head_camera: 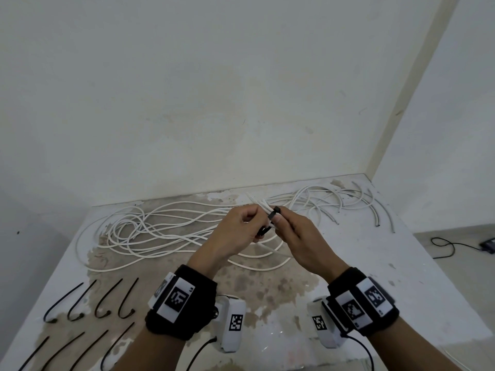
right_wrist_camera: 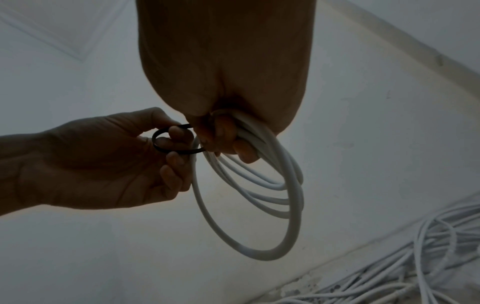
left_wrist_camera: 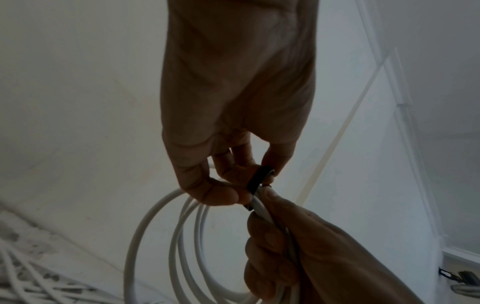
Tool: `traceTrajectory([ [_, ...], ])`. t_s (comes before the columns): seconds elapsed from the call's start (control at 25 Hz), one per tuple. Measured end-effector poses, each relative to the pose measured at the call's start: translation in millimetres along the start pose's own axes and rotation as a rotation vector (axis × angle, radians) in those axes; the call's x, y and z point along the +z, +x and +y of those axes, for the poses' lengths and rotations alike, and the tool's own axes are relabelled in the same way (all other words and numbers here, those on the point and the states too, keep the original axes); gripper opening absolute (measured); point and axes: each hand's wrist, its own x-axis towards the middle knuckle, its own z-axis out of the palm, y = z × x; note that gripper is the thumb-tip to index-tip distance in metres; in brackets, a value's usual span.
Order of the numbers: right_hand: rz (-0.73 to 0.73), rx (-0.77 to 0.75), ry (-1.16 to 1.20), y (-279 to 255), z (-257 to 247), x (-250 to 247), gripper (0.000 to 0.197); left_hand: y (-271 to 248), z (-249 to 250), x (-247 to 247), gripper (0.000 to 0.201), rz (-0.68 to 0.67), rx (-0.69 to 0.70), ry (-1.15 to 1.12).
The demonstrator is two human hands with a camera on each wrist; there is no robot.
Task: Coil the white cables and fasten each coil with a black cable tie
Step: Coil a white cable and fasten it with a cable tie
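Over the middle of the table my right hand [head_camera: 280,222] grips a small coil of white cable [right_wrist_camera: 291,197], which hangs down in several loops. A black cable tie [head_camera: 276,211] goes round the bunched strands just above that grip. My left hand [head_camera: 259,231] pinches the tie's loose loop [right_wrist_camera: 158,148] between thumb and fingers, right beside the coil. In the left wrist view the left hand [left_wrist_camera: 241,185] pinches the tie [left_wrist_camera: 257,179], with the right hand [left_wrist_camera: 262,218] closed round the strands below it. In the right wrist view the right hand [right_wrist_camera: 226,137] holds the coil's top.
Loose white cables [head_camera: 150,231] sprawl across the table's left and middle, with more cable pieces [head_camera: 334,202] at the back right by the wall. Several spare black ties [head_camera: 88,301] lie in rows at the front left. A black cord and device [head_camera: 487,246] lie on the floor to the right.
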Motion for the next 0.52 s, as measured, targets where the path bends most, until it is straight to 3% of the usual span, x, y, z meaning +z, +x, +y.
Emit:
traceTrajectory([
  [0.52,-0.012,0.019,0.083,-2.7,-5.9,3.8,0.030,-6.7,-1.0,-2.0,0.018,-0.032,-0.018,-0.015],
])
